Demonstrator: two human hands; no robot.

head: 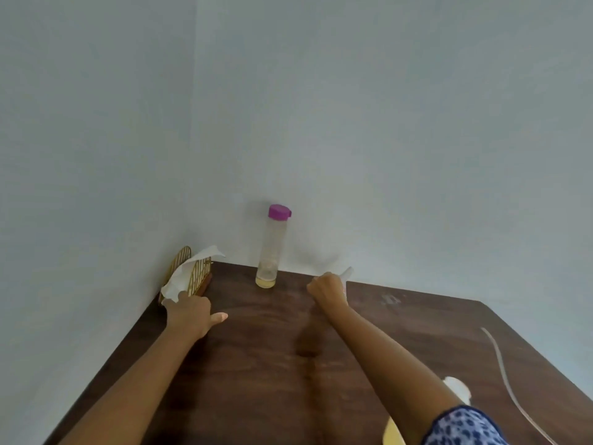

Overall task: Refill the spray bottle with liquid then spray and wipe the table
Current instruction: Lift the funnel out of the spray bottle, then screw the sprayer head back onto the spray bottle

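**Spray bottle raised, tissue at the ready on a corner tabletop**

A person leans over a dark wooden tabletop (256,364) pushed into the corner of a pale room. The right hand (325,289) is clenched around the spray bottle (346,273), most of it hidden behind the fist; only a pale, blurred tip shows, jutting up and to the far right, so the bottle's long axis appears to tilt away from the person toward the far wall. That hold suits squeezing a trigger, though the nozzle itself cannot be made out. The left hand (192,311) rests at the far left edge, thumb stretched out to the right along the wood, its fingers reaching to the white tissue (179,279) that drapes from a gold wire holder (195,273); whether they pinch the paper is hidden, but the reach looks meant to draw a sheet for wiping. Between the two hands, against the far wall, a clear refill bottle (272,248) with a purple cap stands upright, capped and set clear of the working area, a little yellowish liquid left at its base. A thin cord (507,377) trails along the near right side
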